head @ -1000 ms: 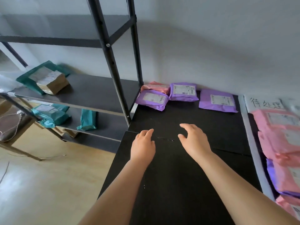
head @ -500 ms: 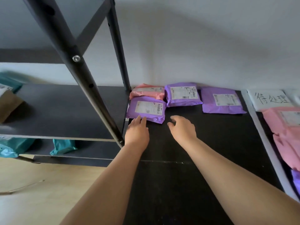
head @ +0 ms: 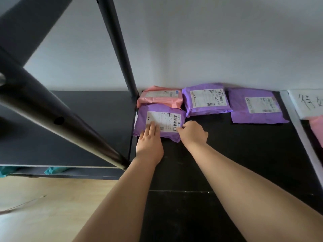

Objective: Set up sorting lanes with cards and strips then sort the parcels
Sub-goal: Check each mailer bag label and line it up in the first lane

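On the black table (head: 244, 154) by the wall lie three purple parcels and a pink one. The nearest purple parcel (head: 157, 116) lies at the table's left edge, partly over the pink parcel (head: 157, 98). My left hand (head: 150, 142) lies on its near left part, straight fingers on the white label. My right hand (head: 192, 131) pinches its near right corner with curled fingers. A second purple parcel (head: 206, 100) and a third purple parcel (head: 257, 107) lie to the right. A white lane card (head: 305, 103) with handwriting and a white strip (head: 300, 133) mark the right side.
A black metal shelf rack (head: 70, 123) stands close on the left, with a post right beside my left hand and a slanted bar crossing the near view. Teal parcels (head: 52, 170) show under its shelf. More pink parcels (head: 317, 130) lie at the far right edge. Wooden floor lies below.
Both hands have reached forward onto the nearest purple parcel; the left now rests on it and the right pinches its corner. My head has moved closer to the wall and the rack.
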